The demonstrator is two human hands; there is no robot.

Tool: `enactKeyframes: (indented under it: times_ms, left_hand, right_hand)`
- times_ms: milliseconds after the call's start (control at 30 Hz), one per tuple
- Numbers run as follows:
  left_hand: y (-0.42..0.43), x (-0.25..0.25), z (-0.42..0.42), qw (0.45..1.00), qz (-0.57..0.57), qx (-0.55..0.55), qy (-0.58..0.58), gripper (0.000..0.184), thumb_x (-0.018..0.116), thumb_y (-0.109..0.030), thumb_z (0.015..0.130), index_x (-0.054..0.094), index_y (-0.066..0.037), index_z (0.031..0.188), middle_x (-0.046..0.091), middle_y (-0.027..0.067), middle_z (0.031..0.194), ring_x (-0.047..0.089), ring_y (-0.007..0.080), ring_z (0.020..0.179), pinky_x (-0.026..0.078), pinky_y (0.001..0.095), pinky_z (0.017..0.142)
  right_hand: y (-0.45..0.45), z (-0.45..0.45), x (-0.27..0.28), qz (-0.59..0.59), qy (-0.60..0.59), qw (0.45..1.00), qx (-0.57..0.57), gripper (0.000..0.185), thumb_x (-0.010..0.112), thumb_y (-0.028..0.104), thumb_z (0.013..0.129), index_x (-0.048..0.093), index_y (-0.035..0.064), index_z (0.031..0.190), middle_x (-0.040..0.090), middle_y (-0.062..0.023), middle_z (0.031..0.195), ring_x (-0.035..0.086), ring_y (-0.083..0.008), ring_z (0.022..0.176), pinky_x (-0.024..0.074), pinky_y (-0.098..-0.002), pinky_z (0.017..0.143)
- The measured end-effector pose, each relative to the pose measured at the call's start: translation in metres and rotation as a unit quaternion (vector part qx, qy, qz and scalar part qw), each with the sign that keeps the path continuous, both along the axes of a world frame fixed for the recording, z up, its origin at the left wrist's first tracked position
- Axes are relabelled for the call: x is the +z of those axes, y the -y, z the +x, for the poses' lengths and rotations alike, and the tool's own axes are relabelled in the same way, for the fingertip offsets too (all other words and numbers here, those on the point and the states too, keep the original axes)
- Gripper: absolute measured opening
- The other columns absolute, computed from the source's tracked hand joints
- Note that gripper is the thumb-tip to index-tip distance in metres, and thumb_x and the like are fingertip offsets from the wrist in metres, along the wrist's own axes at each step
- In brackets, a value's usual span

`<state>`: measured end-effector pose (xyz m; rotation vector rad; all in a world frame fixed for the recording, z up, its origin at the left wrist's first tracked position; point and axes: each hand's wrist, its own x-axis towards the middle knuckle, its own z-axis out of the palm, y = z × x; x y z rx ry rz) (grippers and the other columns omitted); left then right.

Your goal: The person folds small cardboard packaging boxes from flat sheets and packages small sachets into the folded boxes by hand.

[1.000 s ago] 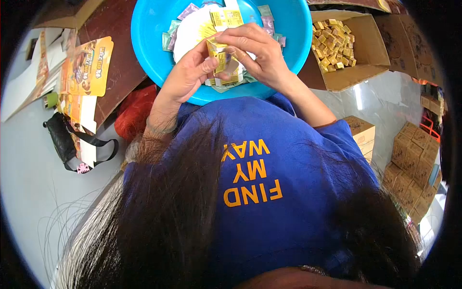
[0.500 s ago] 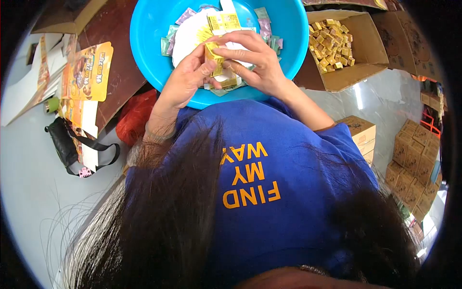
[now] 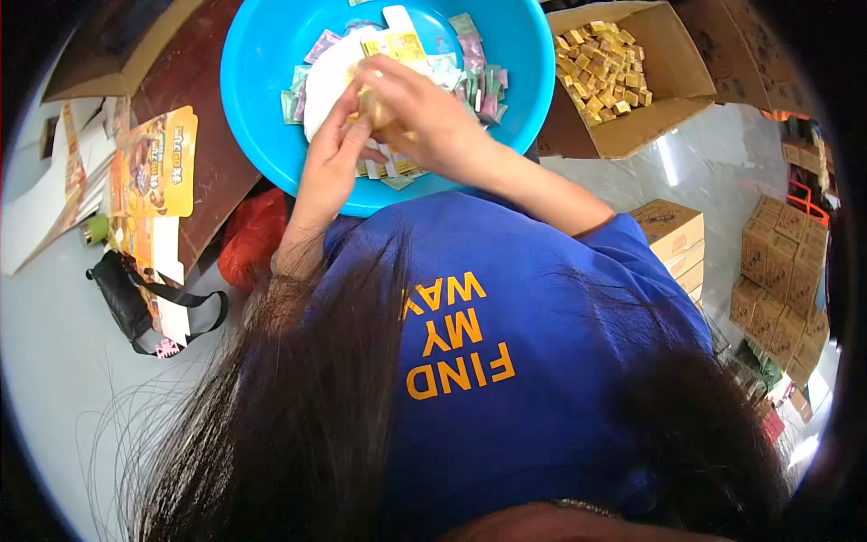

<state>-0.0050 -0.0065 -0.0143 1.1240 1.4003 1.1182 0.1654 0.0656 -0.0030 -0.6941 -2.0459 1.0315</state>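
Over the blue basin [image 3: 244, 99], my two hands meet around a small yellow box [image 3: 376, 112], which motion blurs and fingers partly cover. My left hand [image 3: 332, 163] pinches it between thumb and fingers from the left. My right hand [image 3: 433, 122] curls its fingers over the box from the right, closed on it. Beneath them in the basin is a round white surface [image 3: 327, 86] with flat yellow cartons [image 3: 395, 43] on it. Small green and purple packets [image 3: 471, 50] lie around its edge.
At the right, an open cardboard box [image 3: 668, 54] holds a heap of small yellow boxes [image 3: 603, 70]. Stacked cartons [image 3: 668, 228] stand below it, with more cartons [image 3: 781, 262] further right. At the left are printed yellow card sheets [image 3: 155, 163], a black bag [image 3: 122, 294] and a red bag [image 3: 253, 239].
My right hand has turned and moved left over the small yellow box, covering more of it. My left hand's fingers have shifted. The view has swung slightly, moving the basin left.
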Motion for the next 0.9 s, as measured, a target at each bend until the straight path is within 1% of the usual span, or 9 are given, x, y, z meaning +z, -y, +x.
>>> enactKeyframes:
  times_ms: [133,200,233,367,500,667,733,800,900]
  left_hand:
    - [-0.002,-0.017,-0.003,0.985,-0.058,0.014,0.162,0.037,0.050,-0.012,0.104,0.044,-0.004,0.140,0.058,0.0169,0.126,0.062,0.0228,0.105,0.056,0.0321,0.083]
    - [-0.002,-0.016,-0.009,0.975,-0.049,0.021,0.215,0.035,0.050,-0.013,0.104,0.046,-0.004,0.138,0.059,0.0170,0.125,0.062,0.0236,0.106,0.056,0.0336,0.084]
    - [-0.003,-0.013,-0.012,0.963,-0.039,0.027,0.266,0.033,0.050,-0.013,0.104,0.048,-0.004,0.135,0.059,0.0171,0.125,0.062,0.0245,0.107,0.056,0.0350,0.085]
    - [-0.006,-0.010,-0.018,0.923,-0.022,0.049,0.382,0.028,0.051,-0.015,0.104,0.052,-0.004,0.129,0.061,0.0170,0.122,0.062,0.0264,0.109,0.055,0.0386,0.087]
    - [-0.004,-0.016,-0.018,0.895,-0.047,0.093,0.434,0.027,0.053,-0.018,0.103,0.056,-0.004,0.125,0.063,0.0161,0.119,0.062,0.0269,0.110,0.055,0.0409,0.089]
    - [-0.007,-0.023,-0.021,0.856,-0.073,0.096,0.504,0.030,0.058,-0.023,0.101,0.056,-0.004,0.124,0.062,0.0163,0.120,0.062,0.0259,0.109,0.054,0.0417,0.090]
    - [-0.009,-0.029,-0.023,0.862,-0.078,0.080,0.495,0.034,0.060,-0.025,0.100,0.055,-0.004,0.126,0.062,0.0159,0.120,0.062,0.0257,0.109,0.054,0.0417,0.091]
    - [-0.009,-0.034,-0.023,0.866,-0.086,0.062,0.488,0.038,0.062,-0.028,0.099,0.054,-0.004,0.128,0.063,0.0154,0.121,0.061,0.0256,0.109,0.053,0.0417,0.091]
    - [-0.014,-0.036,-0.021,0.860,-0.094,0.027,0.500,0.040,0.064,-0.031,0.097,0.055,-0.006,0.128,0.063,0.0139,0.122,0.061,0.0258,0.110,0.053,0.0429,0.092]
  right_hand:
    - [-0.001,-0.015,-0.014,0.174,0.002,0.978,0.118,0.049,0.073,0.002,0.082,0.065,0.0147,0.129,0.053,-0.0118,0.140,0.057,-0.0298,0.116,0.0474,-0.0402,0.103]
    - [-0.016,0.002,0.010,0.114,-0.050,0.984,0.130,0.041,0.074,0.003,0.080,0.069,0.0132,0.120,0.054,-0.0113,0.138,0.058,-0.0301,0.115,0.0479,-0.0419,0.101]
    - [-0.034,0.009,0.009,0.159,-0.020,0.985,0.057,0.028,0.074,0.006,0.080,0.073,0.0101,0.108,0.060,-0.0071,0.131,0.059,-0.0289,0.113,0.0490,-0.0414,0.097]
    - [-0.091,0.058,-0.032,0.148,0.354,0.922,-0.050,0.015,0.069,0.008,0.083,0.072,0.0090,0.098,0.070,-0.0048,0.104,0.063,-0.0269,0.101,0.0520,-0.0363,0.087]
    - [-0.075,0.064,-0.041,0.087,0.479,0.874,-0.013,0.016,0.068,0.009,0.082,0.072,0.0081,0.098,0.071,-0.0064,0.100,0.065,-0.0267,0.099,0.0523,-0.0357,0.084]
    - [-0.080,0.074,-0.027,0.157,0.341,0.926,-0.030,0.012,0.069,0.009,0.085,0.072,0.0073,0.096,0.069,-0.0076,0.110,0.064,-0.0266,0.106,0.0519,-0.0355,0.088]
    - [-0.078,0.072,-0.013,0.039,0.171,0.984,-0.015,0.010,0.068,0.010,0.087,0.072,0.0076,0.096,0.067,-0.0098,0.117,0.062,-0.0280,0.111,0.0508,-0.0362,0.092]
    - [-0.071,0.072,0.000,-0.084,-0.004,0.996,-0.001,0.007,0.067,0.010,0.090,0.072,0.0078,0.095,0.064,-0.0120,0.125,0.060,-0.0294,0.116,0.0498,-0.0370,0.095]
    - [-0.050,0.052,0.016,-0.031,0.005,0.998,0.047,0.007,0.066,0.011,0.092,0.072,0.0092,0.095,0.060,-0.0147,0.130,0.059,-0.0319,0.118,0.0468,-0.0386,0.101]
